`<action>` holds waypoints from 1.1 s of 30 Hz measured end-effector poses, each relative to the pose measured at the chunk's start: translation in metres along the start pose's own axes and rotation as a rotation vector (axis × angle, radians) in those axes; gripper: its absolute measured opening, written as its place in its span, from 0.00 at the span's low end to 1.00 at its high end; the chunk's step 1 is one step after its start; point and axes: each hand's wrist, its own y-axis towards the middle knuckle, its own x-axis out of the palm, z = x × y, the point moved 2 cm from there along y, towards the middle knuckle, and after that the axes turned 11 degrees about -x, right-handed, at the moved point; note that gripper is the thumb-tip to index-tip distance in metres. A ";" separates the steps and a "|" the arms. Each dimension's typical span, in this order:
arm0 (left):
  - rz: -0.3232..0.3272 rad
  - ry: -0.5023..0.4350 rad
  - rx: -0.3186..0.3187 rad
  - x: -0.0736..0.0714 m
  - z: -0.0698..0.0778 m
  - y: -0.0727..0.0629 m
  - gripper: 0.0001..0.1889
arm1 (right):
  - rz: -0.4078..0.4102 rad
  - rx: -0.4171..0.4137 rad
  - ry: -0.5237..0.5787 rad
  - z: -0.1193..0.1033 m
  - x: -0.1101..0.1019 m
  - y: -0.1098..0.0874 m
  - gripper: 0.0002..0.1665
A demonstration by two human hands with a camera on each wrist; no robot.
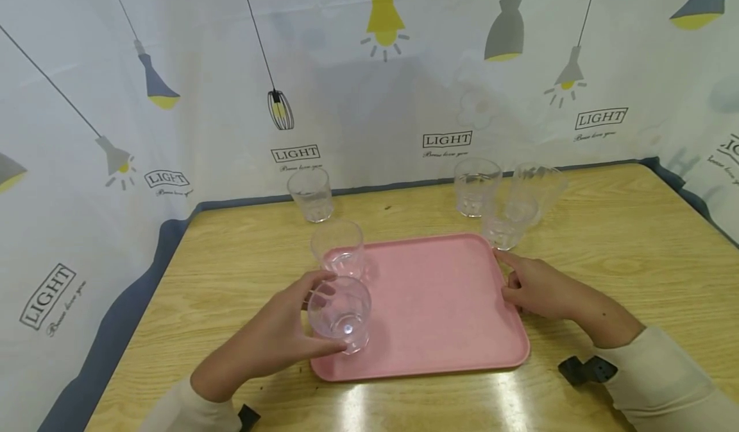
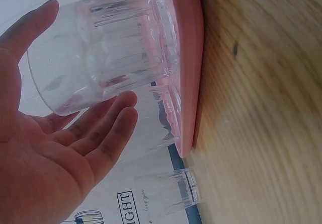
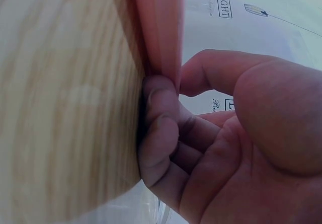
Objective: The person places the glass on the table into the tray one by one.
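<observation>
A pink tray (image 1: 433,310) lies on the table. My left hand (image 1: 283,329) curves round a clear plastic-looking tumbler (image 2: 110,48), thumb on the near side and fingers on the far side. That tumbler is upright at the tray's left end, its base at tray level; whether it bears on the tray I cannot tell. Behind it, another tumbler (image 1: 337,242) stands at the tray's back left corner. My right hand (image 1: 543,287) pinches the tray's right edge. In the right wrist view its thumb is at the rim's upper side, and the curled fingers (image 3: 161,143) press underneath.
One clear tumbler (image 1: 312,194) stands at the table's back left. Three more, a tumbler (image 1: 476,191), a tumbler (image 1: 537,185) and a tumbler (image 1: 508,223), cluster beyond the tray's back right corner. A printed curtain (image 1: 358,98) hangs behind the wooden table (image 1: 629,246).
</observation>
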 end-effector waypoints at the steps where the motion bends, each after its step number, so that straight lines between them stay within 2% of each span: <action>1: -0.001 0.003 0.003 0.000 0.000 0.000 0.51 | 0.000 -0.003 0.001 -0.001 0.000 0.000 0.45; 28: -0.016 -0.003 0.034 0.002 -0.006 0.000 0.51 | -0.003 0.011 -0.010 -0.004 0.000 0.000 0.46; 33: -0.026 0.002 0.022 0.001 -0.007 -0.001 0.53 | -0.002 0.008 -0.022 -0.003 0.000 0.001 0.46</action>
